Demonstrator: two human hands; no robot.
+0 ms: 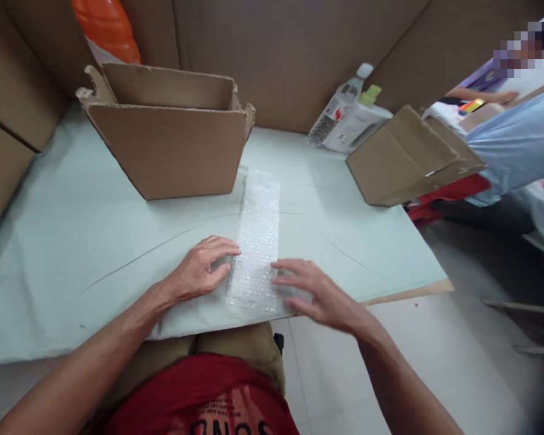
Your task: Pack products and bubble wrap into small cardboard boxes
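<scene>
Lying flat on the pale table, a long clear bubble-wrap strip was pressed at its near end by the open left hand and open right hand, neither gripping.

Light: bright, soft and even, from above.
Shadows: faint, at the foot of the box.
Glare: mild sheen on the bubble wrap.
Blur: right hand smeared; far right soft.
Distortion: wide-angle bend; table edge curves.
Masking: pixelated patch, top right.
</scene>
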